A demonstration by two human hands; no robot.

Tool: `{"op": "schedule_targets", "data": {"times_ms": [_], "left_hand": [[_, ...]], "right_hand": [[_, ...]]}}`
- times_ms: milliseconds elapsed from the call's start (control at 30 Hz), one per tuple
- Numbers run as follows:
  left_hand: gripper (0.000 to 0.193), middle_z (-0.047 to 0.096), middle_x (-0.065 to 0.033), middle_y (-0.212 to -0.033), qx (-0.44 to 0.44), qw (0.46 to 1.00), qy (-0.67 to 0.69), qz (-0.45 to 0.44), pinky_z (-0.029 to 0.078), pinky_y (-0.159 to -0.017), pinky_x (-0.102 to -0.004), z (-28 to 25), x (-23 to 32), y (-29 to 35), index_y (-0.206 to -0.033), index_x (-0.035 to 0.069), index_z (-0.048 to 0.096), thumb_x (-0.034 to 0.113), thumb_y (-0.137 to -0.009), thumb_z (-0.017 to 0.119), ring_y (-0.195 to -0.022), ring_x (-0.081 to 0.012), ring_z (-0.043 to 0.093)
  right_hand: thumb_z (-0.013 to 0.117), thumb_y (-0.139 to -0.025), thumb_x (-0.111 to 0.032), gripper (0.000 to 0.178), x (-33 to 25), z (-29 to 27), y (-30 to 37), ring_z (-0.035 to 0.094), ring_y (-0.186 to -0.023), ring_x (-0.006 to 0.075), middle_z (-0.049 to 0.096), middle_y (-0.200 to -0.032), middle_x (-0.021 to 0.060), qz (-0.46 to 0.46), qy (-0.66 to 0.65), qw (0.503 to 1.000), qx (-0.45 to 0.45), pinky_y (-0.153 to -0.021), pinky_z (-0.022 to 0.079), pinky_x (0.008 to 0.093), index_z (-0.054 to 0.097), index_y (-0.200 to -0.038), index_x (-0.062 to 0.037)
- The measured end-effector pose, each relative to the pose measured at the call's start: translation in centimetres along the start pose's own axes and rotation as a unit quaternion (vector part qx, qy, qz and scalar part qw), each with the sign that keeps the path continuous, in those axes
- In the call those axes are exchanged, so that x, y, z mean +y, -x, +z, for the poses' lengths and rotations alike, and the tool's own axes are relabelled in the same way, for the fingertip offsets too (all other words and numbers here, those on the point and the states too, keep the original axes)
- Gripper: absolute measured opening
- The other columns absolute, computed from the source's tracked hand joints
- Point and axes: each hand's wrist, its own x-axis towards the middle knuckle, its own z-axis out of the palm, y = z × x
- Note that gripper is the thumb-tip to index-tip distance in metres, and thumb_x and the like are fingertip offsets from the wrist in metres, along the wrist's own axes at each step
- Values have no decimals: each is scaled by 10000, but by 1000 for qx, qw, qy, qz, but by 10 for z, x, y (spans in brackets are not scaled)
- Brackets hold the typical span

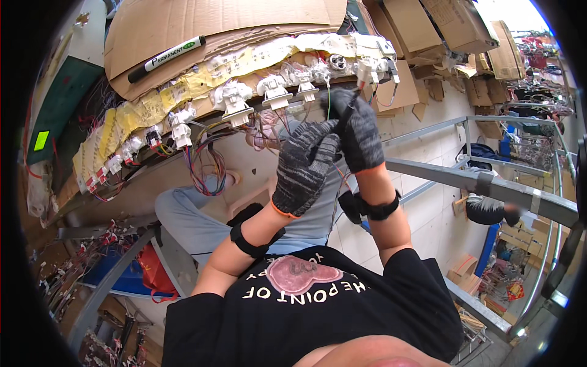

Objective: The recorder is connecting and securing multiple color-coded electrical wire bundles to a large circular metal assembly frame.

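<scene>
My left hand (307,162) and my right hand (361,133), both in dark grey knitted gloves with orange cuffs, meet in front of the fixture board. Their fingers are closed together around thin wires (333,217) that trail down past my lap. What lies right at the fingertips is mostly hidden by the gloves. Just beyond my right hand stands a white connector (363,72) at the board's right end. Along the board's edge sit several white plug holders, among them a large one (234,103) and another (276,92). A loop of coloured wires (205,168) hangs below them.
Yellowed tape (211,74) covers the board's edge. Behind it a black-and-white marker (166,59) lies on cardboard (238,24). Metal frame rails (489,183) stand at right, with cardboard boxes (458,24) beyond. A red bag (158,272) is at lower left. Another person (489,210) is at right.
</scene>
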Motion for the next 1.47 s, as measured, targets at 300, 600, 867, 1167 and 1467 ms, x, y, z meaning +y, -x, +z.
{"op": "schedule_targets", "data": {"times_ms": [300,600,867,1167,1467], "left_hand": [[275,615,-54,-814,-63,969,120,-205,497,-647,-236,4,-7,-12,-1090,-6,586,96,-835,595,-701,-92,573],[371,546,-32,-1085,-139,906,301,-264,515,-726,-300,4,-2,-20,-1266,68,446,223,-932,402,-870,-127,573],[358,544,-33,-1102,-113,869,360,-318,511,-736,-288,9,-13,-16,-1232,67,477,240,-926,408,-863,-111,576],[323,576,-69,-1066,-75,829,363,-419,497,-753,-303,7,-16,-17,-1190,40,484,160,-892,455,-878,-152,591],[423,457,-175,-1260,-148,967,-161,129,331,-1002,-380,-76,-15,60,-1252,31,451,144,-845,439,-1147,-272,459]], "right_hand": [[474,-926,-178,248,-19,-10,-24,540,-606,97,591,-769,53,346,-412,816,211,-544,463,231,500,-1120,-27],[495,-901,-70,152,-5,-15,-52,475,-608,33,584,-842,-5,363,-452,794,180,-523,419,160,565,-1034,-47],[516,-900,-87,177,-6,-19,-50,486,-652,38,613,-903,23,294,-359,877,127,-571,423,172,594,-1045,-23],[540,-698,-75,519,-24,-18,-51,523,-936,300,550,-1010,126,-10,388,921,8,-839,403,426,496,-1212,-14],[486,-820,-47,293,16,11,-57,558,-977,268,596,-1047,148,-119,341,932,38,-935,387,419,568,-1102,-41]]}}
